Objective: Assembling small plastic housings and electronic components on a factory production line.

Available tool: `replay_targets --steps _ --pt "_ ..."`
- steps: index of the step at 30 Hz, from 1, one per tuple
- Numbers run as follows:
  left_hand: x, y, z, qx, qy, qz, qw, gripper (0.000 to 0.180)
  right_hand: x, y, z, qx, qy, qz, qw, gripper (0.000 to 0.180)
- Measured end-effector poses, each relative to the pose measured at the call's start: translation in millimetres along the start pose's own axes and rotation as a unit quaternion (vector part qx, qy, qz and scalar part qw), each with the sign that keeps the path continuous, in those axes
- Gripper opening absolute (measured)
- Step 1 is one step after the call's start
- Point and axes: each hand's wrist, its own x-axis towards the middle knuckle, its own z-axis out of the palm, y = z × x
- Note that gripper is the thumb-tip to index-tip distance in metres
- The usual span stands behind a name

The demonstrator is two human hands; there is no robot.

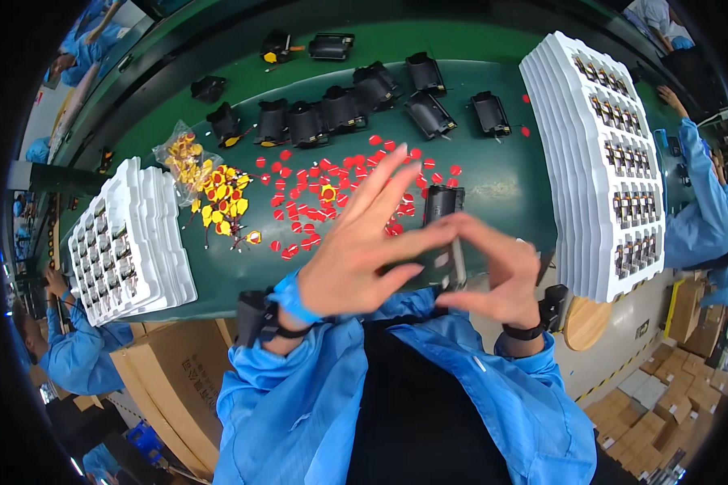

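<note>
L hand: L hand mid-frame, fingers spread wide, index reaching right to meet the R index tip, thumb apart; no grip seen
R hand: R hand right of centre, thumb & index apart in a wide C; can't tell if it grips the housing btwn them
Black housing: worked housing just right of centre, partly behind both index fingers; blurred metal strip below it, btwn R thumb & index
Spare housings: black housings in a loose row, upper centre, on green tabletop
Red discs: red discs scattered mid-frame; pale marks on them too small to read
Yellow pcs: yellow pcs heaped left of discs, more in clear bag just above
Trays: white L stack at left, white R stack upper right, both w/ metal parts in top tray
Writing: dark printed characters on big carton, lower left; pale labels on stacked cartons, lower right, too small to read
Wrists: blue band on L, black band on R
Others: blue-sleeved co-workers at far left & right edges
</note>
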Motion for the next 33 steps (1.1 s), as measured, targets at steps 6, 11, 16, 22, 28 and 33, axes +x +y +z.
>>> replay_targets --steps 6,11,16,22,28,33 --pt "24 -40 61 0.077 -0.026 -0.095 0.992 0.091 -3 23 -32 -0.048 0.14 -0.012 0.989 0.053" --pt "16 -11 37 -0.022 -0.014 -0.127 0.992 0.07 12 10 -28 -0.028 0.046 -0.105 0.993 0.042" --pt "10 6 12 0.107 0.033 -0.045 0.993 0.074 25 1 -19 -0.031 -0.014 -0.129 0.991 0.037" --pt "-2 11 -2 0.103 0.051 -0.026 0.993 0.078 34 -4 -11 -0.042 -0.052 -0.124 0.99 0.039" --pt "-8 9 -6 0.108 0.078 0.012 0.991 0.074 44 -5 -11 -0.071 -0.059 -0.134 0.987 0.041" --pt "-9 10 -9 0.122 0.082 0.016 0.989 0.074 49 -11 -13 -0.121 -0.092 -0.166 0.974 0.042"
